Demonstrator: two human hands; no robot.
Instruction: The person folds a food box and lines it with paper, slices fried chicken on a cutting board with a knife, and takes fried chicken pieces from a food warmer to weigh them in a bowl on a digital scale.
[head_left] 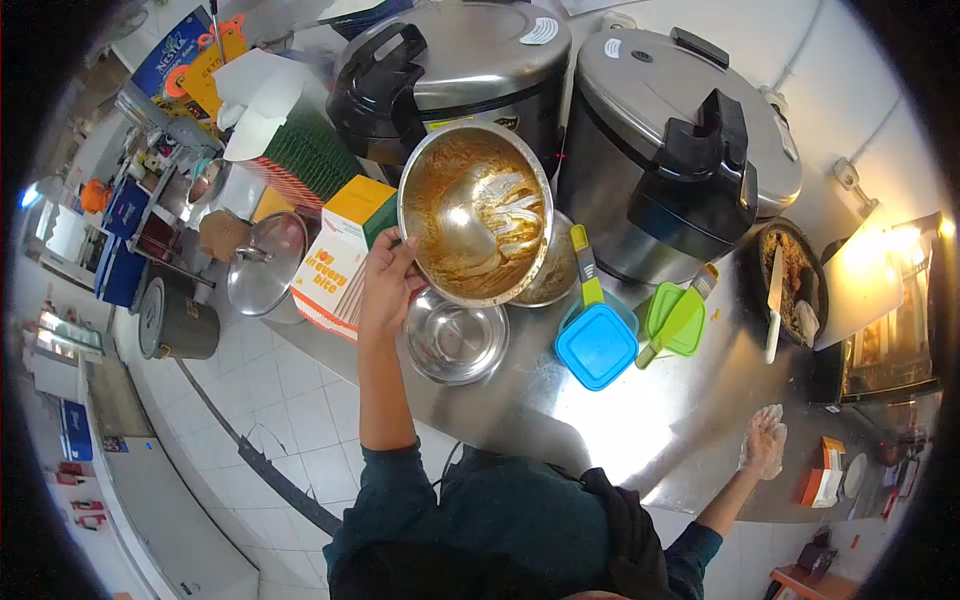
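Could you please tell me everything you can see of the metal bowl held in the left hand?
The bowl is round, shiny and silvery, apparently steel. Its inside, tilted toward the camera, is smeared brownish-orange, with shinier streaks. The left hand grips its rim at left, above the counter; the bowl overlaps a second metal bowl in view, contact unclear.

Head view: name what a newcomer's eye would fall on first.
Most likely the steel bowl, smeared inside with brown residue, which the left hand holds by its rim near the middle of the picture. Next, perhaps, the bright blue lid over the metal counter, with a green lid beside it. Beyond these stand two large steel cookers with black handles.
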